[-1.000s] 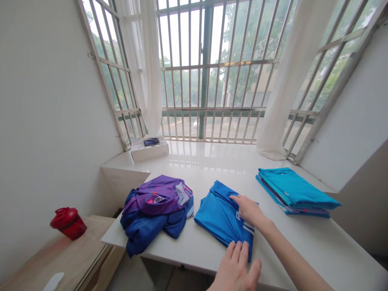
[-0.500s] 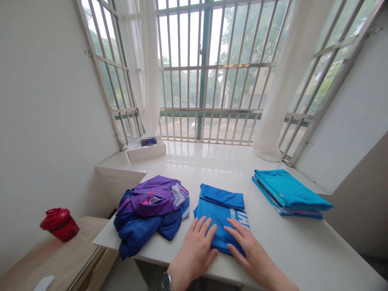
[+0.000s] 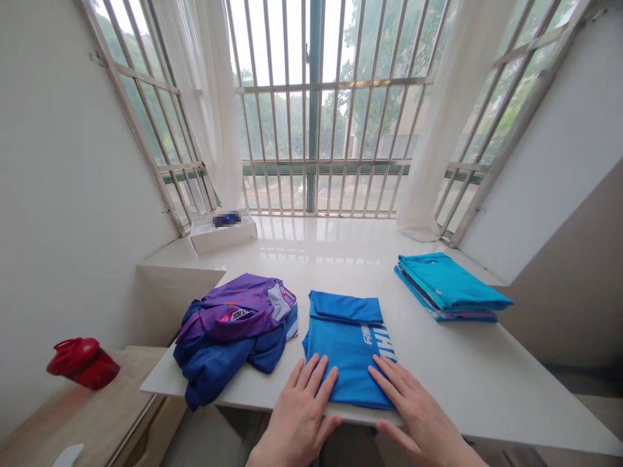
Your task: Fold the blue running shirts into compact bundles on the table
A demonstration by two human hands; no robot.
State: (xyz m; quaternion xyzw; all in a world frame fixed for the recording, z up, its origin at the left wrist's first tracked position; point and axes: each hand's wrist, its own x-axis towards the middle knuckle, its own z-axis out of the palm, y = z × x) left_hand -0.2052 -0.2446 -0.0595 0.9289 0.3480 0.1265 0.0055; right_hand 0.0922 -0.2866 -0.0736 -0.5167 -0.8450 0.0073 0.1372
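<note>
A blue shirt [image 3: 348, 350] with white lettering lies folded into a rough rectangle at the table's near edge, its far end turned over in a band. Fingers stretched, my left hand [image 3: 305, 405] rests on its near left corner. On the near right corner lie the spread fingers of my right hand [image 3: 413, 402], the thumb held off below the edge. Left of the shirt is a loose heap of clothes: a purple shirt [image 3: 241, 308] on top of dark blue fabric [image 3: 219, 363]. A stack of folded turquoise clothes [image 3: 452, 282] sits to the right.
The white table [image 3: 457, 383] runs back to a barred window. A shallow white box [image 3: 226, 235] with a blurred-out item stands at the back left. Lower left, a red lidded cup [image 3: 84, 364] stands on a wooden surface [image 3: 97, 415]. White curtains [image 3: 423, 162] hang at both sides.
My hands have slid toward the shirt's near edge and moved a little apart, the right one outward. The view has shifted, so everything sits slightly further left and higher.
</note>
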